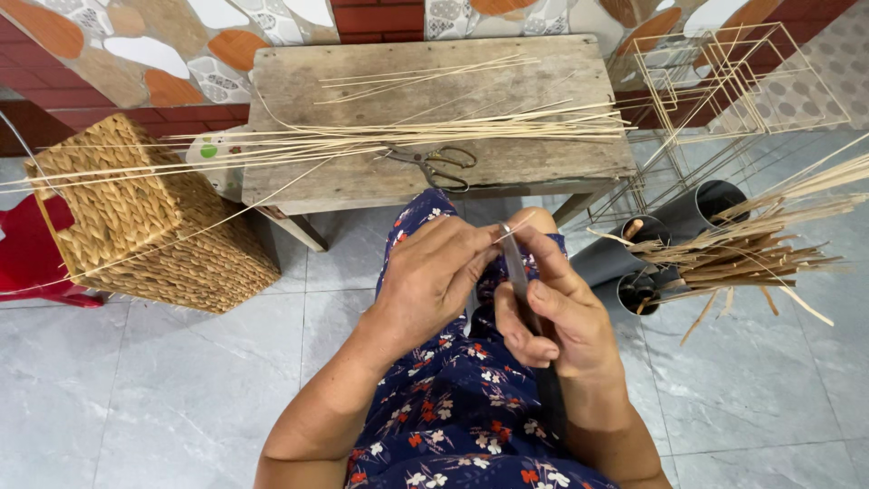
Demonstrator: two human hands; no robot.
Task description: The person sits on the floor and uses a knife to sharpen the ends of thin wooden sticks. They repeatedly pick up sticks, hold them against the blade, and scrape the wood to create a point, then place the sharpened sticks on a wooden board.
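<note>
- The right hand (554,319) grips a dark flat-bladed knife (518,272); the left hand (433,270) fingers pinch one thin pale cane strip (512,228) at its edge.
- Many long pale cane strips (398,138) lie on the worn wooden bench (299,86), apparently already trimmed.

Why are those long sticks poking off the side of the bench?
The thin cane strips are longer than the wooden bench, so their ends overhang its left edge above the woven basket. Nothing looks broken or spilled. Scissors lie flat on the bench.
</note>
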